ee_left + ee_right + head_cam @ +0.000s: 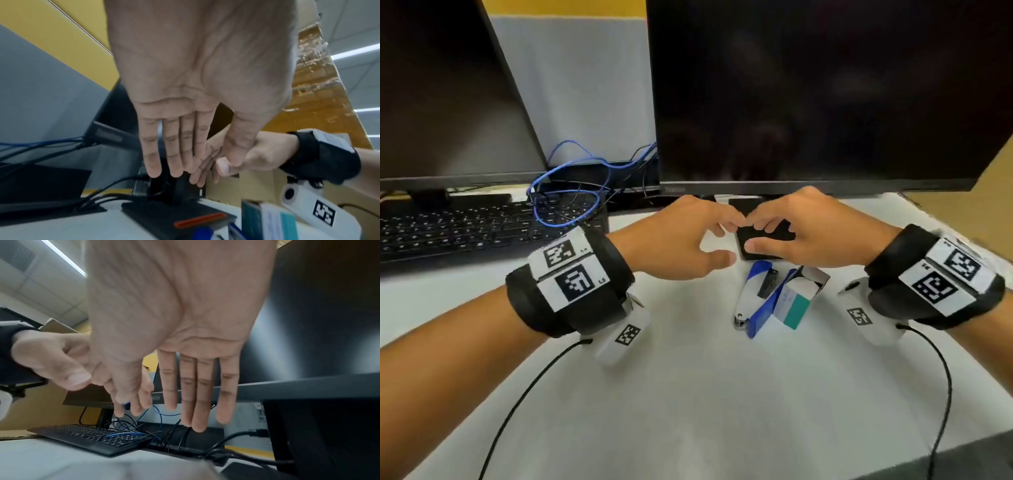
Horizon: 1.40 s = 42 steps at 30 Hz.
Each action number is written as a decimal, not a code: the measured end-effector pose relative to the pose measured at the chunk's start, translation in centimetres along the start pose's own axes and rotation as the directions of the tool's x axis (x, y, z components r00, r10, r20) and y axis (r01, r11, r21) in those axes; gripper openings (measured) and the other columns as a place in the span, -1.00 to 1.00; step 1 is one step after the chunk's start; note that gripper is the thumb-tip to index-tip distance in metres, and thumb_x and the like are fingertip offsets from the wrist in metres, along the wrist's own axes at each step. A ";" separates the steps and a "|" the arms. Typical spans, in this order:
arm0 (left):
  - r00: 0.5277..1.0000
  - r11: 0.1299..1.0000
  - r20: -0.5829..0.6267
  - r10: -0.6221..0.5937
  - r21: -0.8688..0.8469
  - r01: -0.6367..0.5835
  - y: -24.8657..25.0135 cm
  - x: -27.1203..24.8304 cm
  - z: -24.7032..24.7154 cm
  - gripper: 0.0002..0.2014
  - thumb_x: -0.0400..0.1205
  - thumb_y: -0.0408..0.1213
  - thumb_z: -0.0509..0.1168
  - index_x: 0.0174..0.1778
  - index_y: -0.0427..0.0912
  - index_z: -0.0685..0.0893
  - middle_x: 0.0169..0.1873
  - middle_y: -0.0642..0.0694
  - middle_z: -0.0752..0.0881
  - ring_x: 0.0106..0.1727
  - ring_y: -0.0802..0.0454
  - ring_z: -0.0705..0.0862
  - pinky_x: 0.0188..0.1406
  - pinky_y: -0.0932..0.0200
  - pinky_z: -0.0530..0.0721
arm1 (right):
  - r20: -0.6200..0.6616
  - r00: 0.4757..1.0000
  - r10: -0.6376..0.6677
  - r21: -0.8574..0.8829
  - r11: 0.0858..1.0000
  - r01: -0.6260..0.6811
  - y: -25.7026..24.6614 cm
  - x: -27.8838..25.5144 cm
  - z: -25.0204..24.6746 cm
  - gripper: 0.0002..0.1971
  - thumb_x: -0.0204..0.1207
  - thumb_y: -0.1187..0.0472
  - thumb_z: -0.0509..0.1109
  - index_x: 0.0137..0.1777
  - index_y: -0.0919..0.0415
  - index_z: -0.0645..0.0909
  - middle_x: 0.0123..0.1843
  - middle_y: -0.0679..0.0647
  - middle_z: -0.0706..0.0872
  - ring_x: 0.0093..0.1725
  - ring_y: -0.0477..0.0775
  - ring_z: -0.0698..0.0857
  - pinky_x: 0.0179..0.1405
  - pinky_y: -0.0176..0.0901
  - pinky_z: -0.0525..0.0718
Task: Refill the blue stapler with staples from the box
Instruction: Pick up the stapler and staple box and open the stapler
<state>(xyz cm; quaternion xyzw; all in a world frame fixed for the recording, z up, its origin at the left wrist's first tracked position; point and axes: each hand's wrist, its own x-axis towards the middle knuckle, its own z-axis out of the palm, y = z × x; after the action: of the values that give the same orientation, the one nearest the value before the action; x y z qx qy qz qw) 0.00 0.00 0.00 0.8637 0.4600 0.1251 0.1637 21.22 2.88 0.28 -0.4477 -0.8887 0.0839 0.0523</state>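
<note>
Both forearms, strapped with marker-printed bands, reach in over the white surface [688, 394]. The left hand [681, 236] and right hand [804, 229] meet fingertip to fingertip above the black monitor base [763, 236], just behind the blue stapler [755, 301]. The stapler lies open on the surface, its blue top swung away from the metal channel. The staple box [796, 301] lies touching the stapler's right side, its flap open. Each hand's grip is narrow, thumb and forefinger drawn together; whether a strip of staples sits between them cannot be told, as nothing shows in any view. The step in hand appears to be separating or readying a strip. Next, the strip would need lining up with the stapler's channel and lowering in legs-down.
</note>
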 end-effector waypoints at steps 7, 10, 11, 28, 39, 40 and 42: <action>0.960 0.984 0.225 -0.168 0.100 0.148 2.3 1.2 3.8 -0.36 0.49 0.16 0.44 0.48 0.04 0.53 0.36 0.04 0.62 0.21 0.08 0.61 0.21 0.04 0.68 | 0.172 0.984 0.050 0.044 0.997 -0.058 1.5 -2.4 2.2 -0.47 0.48 -0.26 0.36 0.36 -0.02 0.68 0.34 -0.05 0.76 0.18 -0.02 0.75 0.09 -0.15 0.79; 0.947 0.973 0.234 -0.222 0.111 0.201 3.1 1.6 5.3 -0.34 0.43 0.20 0.48 0.41 0.01 0.56 0.26 0.01 0.62 0.27 0.00 0.57 0.11 0.11 0.64 | 0.202 0.978 0.061 0.056 0.996 -0.074 1.3 -3.2 2.1 -0.35 0.37 -0.42 0.23 0.31 -0.05 0.72 0.25 -0.09 0.80 0.10 -0.06 0.74 0.08 -0.13 0.76; 0.940 0.970 0.243 -0.238 0.106 0.218 3.2 1.8 5.7 -0.33 0.42 0.19 0.48 0.41 -0.01 0.54 0.25 -0.01 0.62 0.28 -0.03 0.57 0.10 0.11 0.64 | 0.201 0.978 0.057 0.055 0.996 -0.069 1.4 -3.4 2.1 -0.30 0.32 -0.46 0.20 0.31 -0.06 0.71 0.24 -0.11 0.80 0.06 -0.08 0.72 0.04 -0.18 0.72; 0.847 0.904 0.320 -0.425 0.195 0.380 1.9 1.3 4.3 -0.19 0.40 -0.22 0.59 0.57 -0.07 0.39 0.33 -0.10 0.60 0.27 -0.11 0.62 0.12 0.07 0.70 | 0.198 0.975 0.103 -0.034 0.995 -0.098 2.1 -3.8 2.6 -0.38 0.28 -0.26 0.59 0.36 -0.19 0.61 0.33 -0.19 0.68 0.28 -0.04 0.51 0.15 -0.15 0.64; 0.892 0.903 0.168 -0.419 0.177 0.391 -0.8 -2.4 3.3 -0.54 0.36 -0.46 0.50 0.15 -0.21 0.53 0.07 -0.13 0.57 -0.06 -0.10 0.56 -0.39 0.18 0.48 | 0.209 0.978 0.007 -0.002 1.000 -0.006 -0.9 -1.7 3.2 -0.40 0.28 -0.24 0.59 0.34 -0.19 0.63 0.34 -0.20 0.68 0.34 0.00 0.52 0.28 -0.01 0.65; 0.901 0.910 0.153 -0.406 0.155 0.384 -1.1 -2.8 3.4 -0.53 0.34 -0.46 0.50 0.12 -0.19 0.51 0.06 -0.10 0.54 -0.05 -0.08 0.53 -0.37 0.19 0.46 | 0.207 0.978 0.001 0.005 1.000 -0.002 -1.1 -1.6 3.2 -0.41 0.28 -0.25 0.59 0.33 -0.19 0.64 0.33 -0.21 0.68 0.33 0.00 0.52 0.27 -0.02 0.64; 0.913 0.919 0.125 -0.389 0.117 0.375 -1.6 -3.5 3.5 -0.48 0.29 -0.46 0.56 0.07 -0.14 0.48 0.02 -0.05 0.50 -0.04 -0.04 0.49 -0.30 0.19 0.47 | 0.203 0.979 -0.008 0.021 1.000 0.004 -1.3 -1.4 3.4 -0.44 0.26 -0.26 0.59 0.28 -0.19 0.65 0.25 -0.23 0.70 0.26 -0.01 0.52 0.22 -0.02 0.65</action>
<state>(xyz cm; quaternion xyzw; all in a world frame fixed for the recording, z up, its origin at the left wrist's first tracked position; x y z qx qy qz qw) -1.86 -2.64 -4.09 0.7704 0.6120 0.0061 0.1788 20.46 0.62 -2.79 -0.4338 -0.8898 0.1378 -0.0338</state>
